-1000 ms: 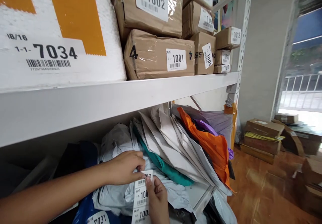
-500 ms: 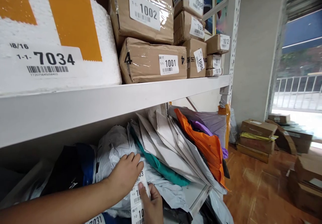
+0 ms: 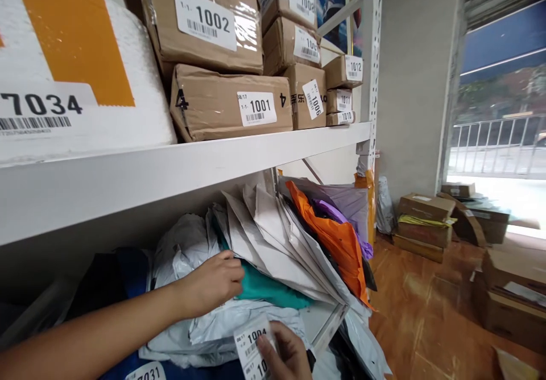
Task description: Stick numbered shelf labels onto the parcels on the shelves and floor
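My left hand [image 3: 215, 283] reaches in from the left, its fingers curled closed against a teal mailing bag [image 3: 267, 289]. What lies inside those fingers, if anything, is hidden. Below it is a crumpled pale grey plastic parcel [image 3: 230, 323]. Lower down, my right hand [image 3: 290, 351] pinches a strip of white number labels [image 3: 251, 340] between thumb and fingers; 1004 is readable at its top. White envelopes [image 3: 260, 238] lean beside the teal bag on the lower shelf.
Above my hands runs a white shelf beam [image 3: 191, 161] carrying numbered cardboard boxes [image 3: 213, 104] and a foam box [image 3: 85, 44]. An orange bag [image 3: 328, 232] stands right of the envelopes. Stacked cartons [image 3: 426, 215] and another carton [image 3: 516, 294] sit on the floor at right.
My hands have come apart: the right has moved down and right with the labels, while the left has closed against the teal bag. More teal shows, and the view has shifted right.
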Demonstrator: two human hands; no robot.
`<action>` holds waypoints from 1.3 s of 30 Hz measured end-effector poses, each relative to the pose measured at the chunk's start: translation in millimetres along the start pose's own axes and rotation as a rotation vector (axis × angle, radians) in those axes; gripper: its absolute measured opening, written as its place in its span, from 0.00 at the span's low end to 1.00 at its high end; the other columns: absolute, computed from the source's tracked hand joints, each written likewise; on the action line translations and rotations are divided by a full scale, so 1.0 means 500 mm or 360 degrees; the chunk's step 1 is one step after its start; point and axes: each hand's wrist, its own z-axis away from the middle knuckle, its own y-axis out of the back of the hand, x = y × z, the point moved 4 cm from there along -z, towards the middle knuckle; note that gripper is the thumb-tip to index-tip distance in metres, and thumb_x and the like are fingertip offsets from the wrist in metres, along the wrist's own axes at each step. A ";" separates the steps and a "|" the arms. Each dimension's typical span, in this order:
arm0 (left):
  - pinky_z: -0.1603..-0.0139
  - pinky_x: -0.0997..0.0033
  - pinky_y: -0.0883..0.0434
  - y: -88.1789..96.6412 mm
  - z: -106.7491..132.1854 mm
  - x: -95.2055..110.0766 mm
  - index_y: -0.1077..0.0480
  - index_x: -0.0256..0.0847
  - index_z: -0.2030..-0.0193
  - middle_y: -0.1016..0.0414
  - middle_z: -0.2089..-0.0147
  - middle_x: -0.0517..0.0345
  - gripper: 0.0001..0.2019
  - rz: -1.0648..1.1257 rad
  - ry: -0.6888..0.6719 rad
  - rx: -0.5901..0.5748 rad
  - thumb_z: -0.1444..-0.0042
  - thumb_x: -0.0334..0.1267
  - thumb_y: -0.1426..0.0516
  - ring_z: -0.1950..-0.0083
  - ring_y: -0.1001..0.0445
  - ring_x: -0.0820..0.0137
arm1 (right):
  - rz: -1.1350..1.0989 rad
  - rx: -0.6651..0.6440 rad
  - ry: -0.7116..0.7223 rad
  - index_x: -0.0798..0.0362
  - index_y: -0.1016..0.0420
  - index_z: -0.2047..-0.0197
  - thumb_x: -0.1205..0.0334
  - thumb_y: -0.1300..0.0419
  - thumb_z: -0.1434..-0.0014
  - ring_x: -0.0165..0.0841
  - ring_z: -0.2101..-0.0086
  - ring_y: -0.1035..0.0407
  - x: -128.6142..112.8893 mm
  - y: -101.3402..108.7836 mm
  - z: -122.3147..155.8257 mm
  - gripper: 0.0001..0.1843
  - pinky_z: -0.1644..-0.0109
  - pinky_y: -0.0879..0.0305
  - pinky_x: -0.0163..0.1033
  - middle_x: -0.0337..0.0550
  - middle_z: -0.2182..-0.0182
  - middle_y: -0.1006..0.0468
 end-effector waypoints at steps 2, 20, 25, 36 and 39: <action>0.54 0.67 0.37 -0.001 0.010 0.003 0.38 0.40 0.78 0.31 0.72 0.61 0.15 0.0140 -0.0120 -0.0076 0.39 0.35 0.50 0.61 0.34 0.69 | -0.0018 -0.0141 0.0024 0.53 0.24 0.74 0.48 0.33 0.54 0.34 0.71 0.33 -0.045 -0.009 -0.028 0.16 0.65 0.38 0.36 0.41 0.76 0.26; 0.51 0.54 0.33 -0.021 -0.043 -0.018 0.31 0.35 0.58 0.27 0.56 0.46 0.08 0.0196 0.0902 -0.0098 0.43 0.34 0.47 0.49 0.32 0.54 | 0.0185 0.0454 -0.0071 0.51 0.45 0.85 0.37 0.32 0.66 0.24 0.81 0.55 -0.016 -0.063 -0.120 0.31 0.78 0.56 0.33 0.29 0.87 0.46; 0.48 0.54 0.36 -0.045 -0.056 -0.007 0.32 0.31 0.53 0.28 0.52 0.42 0.12 0.0027 0.0991 -0.0025 0.42 0.33 0.47 0.46 0.33 0.53 | 0.0014 0.0159 -0.0328 0.55 0.33 0.79 0.39 0.32 0.65 0.25 0.81 0.48 0.000 -0.057 -0.114 0.27 0.78 0.53 0.32 0.33 0.85 0.37; 0.46 0.51 0.38 -0.027 -0.068 -0.015 0.36 0.32 0.48 0.32 0.47 0.39 0.17 -0.0285 0.0804 0.0053 0.44 0.33 0.46 0.45 0.36 0.52 | -0.0273 0.0016 -0.0461 0.56 0.26 0.71 0.46 0.28 0.64 0.30 0.78 0.36 0.029 -0.034 -0.057 0.24 0.74 0.42 0.34 0.39 0.79 0.25; 0.43 0.50 0.39 -0.016 -0.078 -0.038 0.35 0.35 0.48 0.35 0.42 0.42 0.16 -0.0365 0.0627 0.0079 0.43 0.29 0.49 0.40 0.39 0.53 | -0.0114 0.0076 -0.0477 0.58 0.26 0.75 0.44 0.29 0.63 0.29 0.80 0.37 0.054 0.011 -0.030 0.24 0.75 0.44 0.32 0.40 0.82 0.26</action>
